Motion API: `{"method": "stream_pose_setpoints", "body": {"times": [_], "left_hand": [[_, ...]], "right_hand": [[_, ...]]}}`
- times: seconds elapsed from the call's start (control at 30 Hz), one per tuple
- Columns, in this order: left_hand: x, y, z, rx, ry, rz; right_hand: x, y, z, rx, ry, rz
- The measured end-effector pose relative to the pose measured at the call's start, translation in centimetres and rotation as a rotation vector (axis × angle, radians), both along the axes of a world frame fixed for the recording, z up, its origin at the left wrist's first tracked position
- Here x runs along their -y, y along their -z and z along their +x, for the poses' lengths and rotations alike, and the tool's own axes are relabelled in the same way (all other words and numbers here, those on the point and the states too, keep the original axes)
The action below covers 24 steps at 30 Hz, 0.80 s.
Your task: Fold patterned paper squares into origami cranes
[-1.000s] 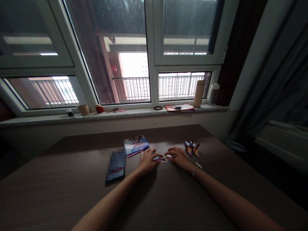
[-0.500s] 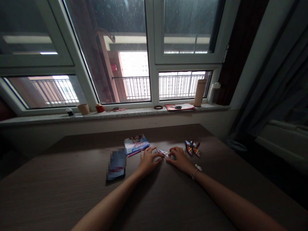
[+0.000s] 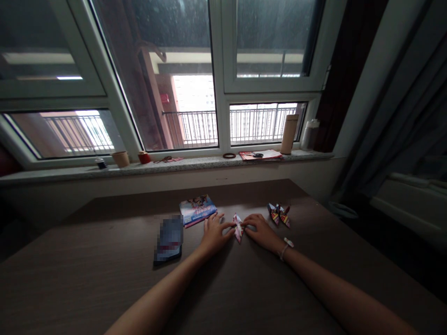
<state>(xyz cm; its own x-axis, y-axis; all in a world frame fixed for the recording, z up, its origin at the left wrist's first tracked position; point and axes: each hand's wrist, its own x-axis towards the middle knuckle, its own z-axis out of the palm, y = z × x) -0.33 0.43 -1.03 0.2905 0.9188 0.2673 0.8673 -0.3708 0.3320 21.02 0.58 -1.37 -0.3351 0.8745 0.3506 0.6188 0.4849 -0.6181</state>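
A small folded paper piece (image 3: 238, 229), pink and white with pointed ends, stands lengthwise between my two hands on the brown table. My left hand (image 3: 215, 232) pinches its left edge with thumb and fingertips. On the opposite edge, my right hand (image 3: 261, 231) pinches it too, a bracelet around that wrist. Folded paper figures (image 3: 279, 214) with dark, red and yellow print sit beyond my right hand. Just past my left hand lies a booklet or stack of printed paper (image 3: 198, 209), blue with pictures.
A phone (image 3: 169, 238), blurred out, lies left of my left hand. Along the windowsill (image 3: 199, 163) stand a paper cup (image 3: 120, 159), a red spool-like item (image 3: 144, 157), a ring-shaped bracelet (image 3: 229, 156), papers with scissors (image 3: 258, 155), a tan flask (image 3: 289, 135) and a pale bottle (image 3: 310, 135).
The folded paper has turned from lying slantwise to pointing toward and away from me. My fingers have shifted slightly to its two sides. Everything else stays put.
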Motion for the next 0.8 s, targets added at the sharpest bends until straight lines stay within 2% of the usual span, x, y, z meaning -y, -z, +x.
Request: {"method": "stream_pose_setpoints", "body": {"times": [0.2, 0.5, 0.8], "left_hand": [[-0.08, 0.07, -0.03, 0.004, 0.008, 0.01], [0.02, -0.05, 0.08, 0.038, 0.002, 0.001], [0.04, -0.02, 0.04, -0.002, 0.016, 0.01]], "right_hand": [[0.14, -0.11, -0.09, 0.025, -0.021, 0.011], [0.06, 0.19, -0.08, 0.077, -0.09, 0.112], [0.27, 0.1, -0.3, 0.083, -0.073, 0.171]]}}
